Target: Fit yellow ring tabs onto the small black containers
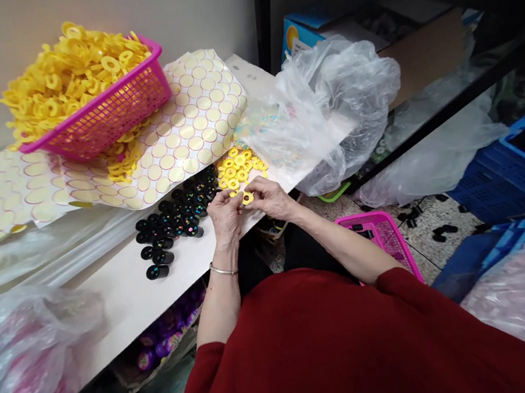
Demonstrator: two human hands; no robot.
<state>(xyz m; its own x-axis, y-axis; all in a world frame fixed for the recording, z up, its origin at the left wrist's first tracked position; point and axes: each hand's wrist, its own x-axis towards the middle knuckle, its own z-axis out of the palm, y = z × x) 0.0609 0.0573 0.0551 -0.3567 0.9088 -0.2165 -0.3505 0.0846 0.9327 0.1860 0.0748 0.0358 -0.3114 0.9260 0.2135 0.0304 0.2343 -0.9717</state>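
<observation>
A small yellow ring-shaped piece [248,198] with a dark centre is between my fingertips at the table's front edge. My left hand [225,214] is closed in a pinch at its left side. From the right, my right hand [269,198] pinches the same piece between thumb and fingers. Just beyond the hands lies a pile of loose yellow rings [236,164]. Several short black cylinders [172,219] with coloured specks on their ends are grouped left of my left hand. Whether a black part sits inside the held ring is too small to tell.
A pink basket [110,111] heaped with yellow pieces stands on sheets of round stickers [196,110] at the back. Clear plastic bags [342,101] lie to the right. A pink crate [391,235] and a blue crate [515,159] are on the floor; another plastic bag [22,361] is at left.
</observation>
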